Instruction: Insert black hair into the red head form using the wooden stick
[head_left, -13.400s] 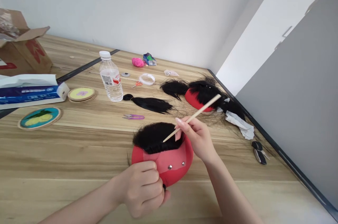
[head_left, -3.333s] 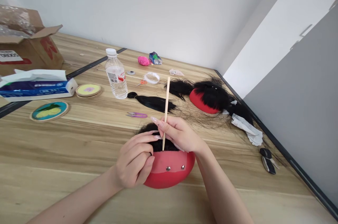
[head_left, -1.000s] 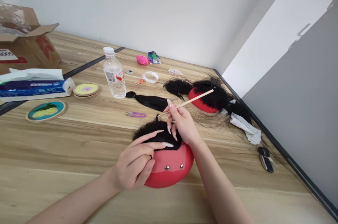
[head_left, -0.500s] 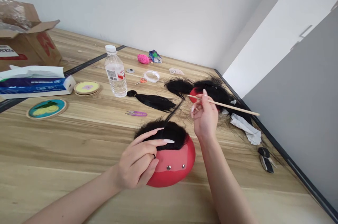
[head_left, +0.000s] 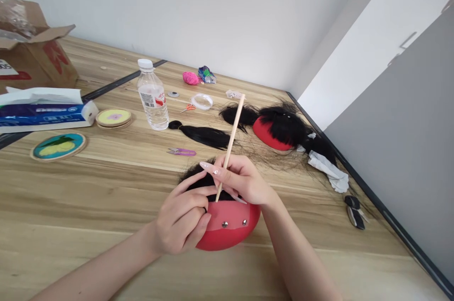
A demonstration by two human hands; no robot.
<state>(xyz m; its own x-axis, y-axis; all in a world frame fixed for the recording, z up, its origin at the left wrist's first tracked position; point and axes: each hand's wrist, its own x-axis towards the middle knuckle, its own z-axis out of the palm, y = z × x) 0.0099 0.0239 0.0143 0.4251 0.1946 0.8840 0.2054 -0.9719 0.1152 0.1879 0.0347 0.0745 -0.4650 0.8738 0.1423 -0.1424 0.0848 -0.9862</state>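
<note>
A red dome-shaped block [head_left: 230,232] with two metal pins sits on the wooden table, partly covered with black hair [head_left: 193,176]. My left hand [head_left: 180,218] rests on its left side, fingers curled and pinching at the hairline. My right hand [head_left: 241,180] is closed on a thin wooden stick [head_left: 232,138], held nearly upright. Its lower tip touches the block at the edge of the hair.
Behind lie purple snips [head_left: 181,151], a black hair bundle [head_left: 204,134], a water bottle [head_left: 152,95], a second red block with hair [head_left: 276,131], white cloth [head_left: 328,171], round embroidery hoops [head_left: 58,146], a tissue pack [head_left: 42,112] and a cardboard box [head_left: 31,55]. A grey wall borders the right edge.
My right hand, which had pulled away to the right drawing a hair strand with the stick level, has come back to the block. The stick now stands upright with its tip at the hairline.
</note>
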